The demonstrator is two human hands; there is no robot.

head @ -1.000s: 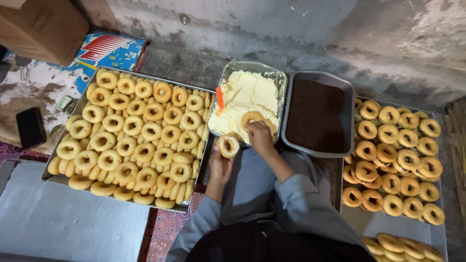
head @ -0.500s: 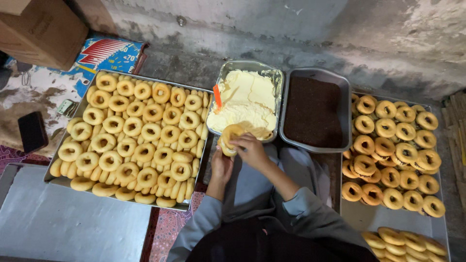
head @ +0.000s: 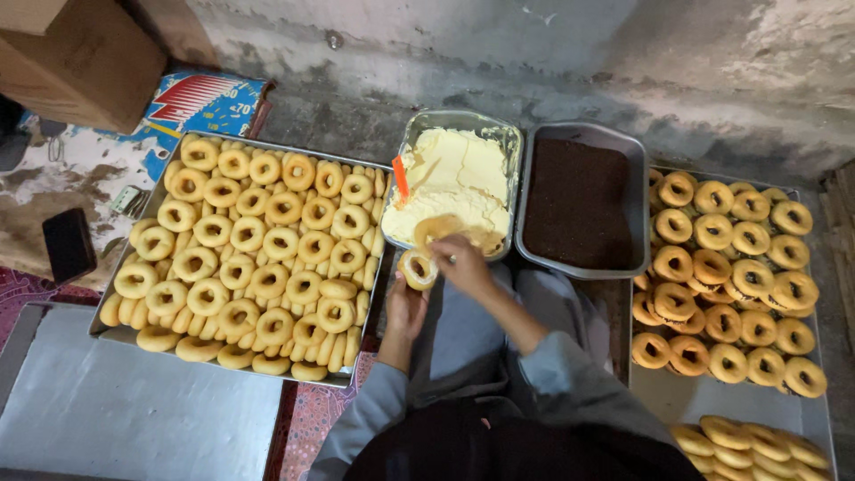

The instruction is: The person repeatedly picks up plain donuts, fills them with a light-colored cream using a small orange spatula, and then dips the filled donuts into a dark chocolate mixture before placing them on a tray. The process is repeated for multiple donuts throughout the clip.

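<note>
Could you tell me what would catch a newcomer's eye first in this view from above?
Most striking is the big metal tray of pale ring-shaped pastries filling the left side, matched by browner rings on the right tray. Between them stand a pan of pale cream and a pan of dark crumbs. In front of the cream, the left hand holds one ring while the right hand rests at the cream pan's near edge.

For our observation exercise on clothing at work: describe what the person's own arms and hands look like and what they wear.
Both arms are covered to the wrist by long, loose grey-blue sleeves. The left hand and right hand are bare, without gloves. No rings or watch can be made out at this size.
</note>
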